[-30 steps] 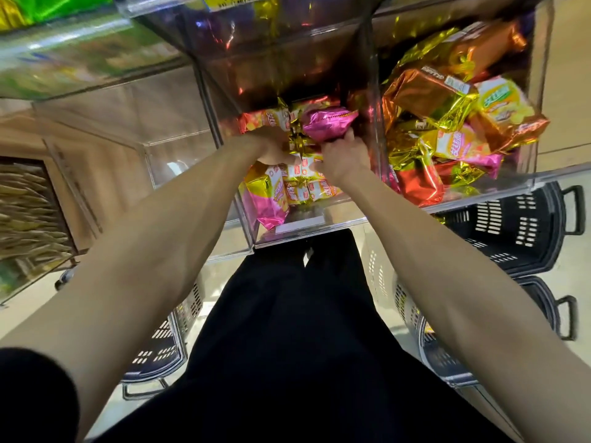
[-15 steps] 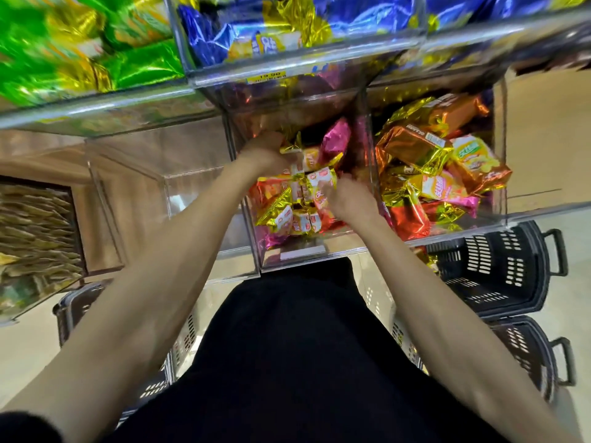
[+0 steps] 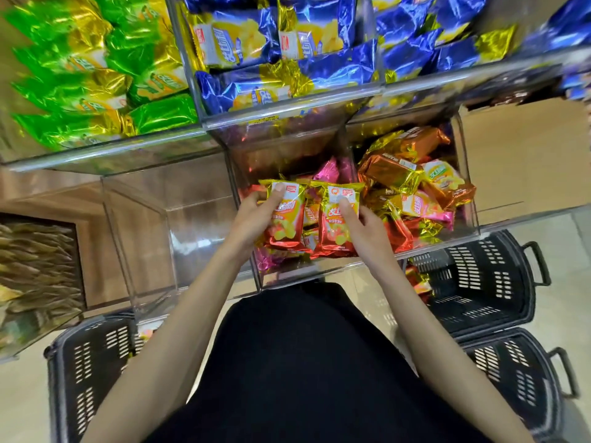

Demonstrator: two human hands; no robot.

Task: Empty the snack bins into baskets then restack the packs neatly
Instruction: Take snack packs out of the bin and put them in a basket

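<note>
Both my hands reach into the middle clear bin (image 3: 307, 276) on the lower shelf. My left hand (image 3: 256, 215) grips a red and gold snack pack (image 3: 287, 225), thumb on its top face. My right hand (image 3: 361, 225) holds a second red and gold snack pack (image 3: 332, 231) beside it, index finger laid along its front. Both packs lie flat, side by side, on other red and pink packs (image 3: 329, 171) in the bin.
The bin to the right (image 3: 470, 193) holds mixed orange, pink and red packs (image 3: 406, 180). An empty clear bin (image 3: 144, 251) sits to the left. Upper bins hold green packs (image 3: 105, 75) and blue packs (image 3: 287, 49). Black baskets stand at right (image 3: 492, 282), lower right (image 3: 524, 385) and lower left (image 3: 89, 372).
My hands drew back from the bin's rear to its front, each now holding a red pack face up, side by side. The view tilted up, showing the upper bins.
</note>
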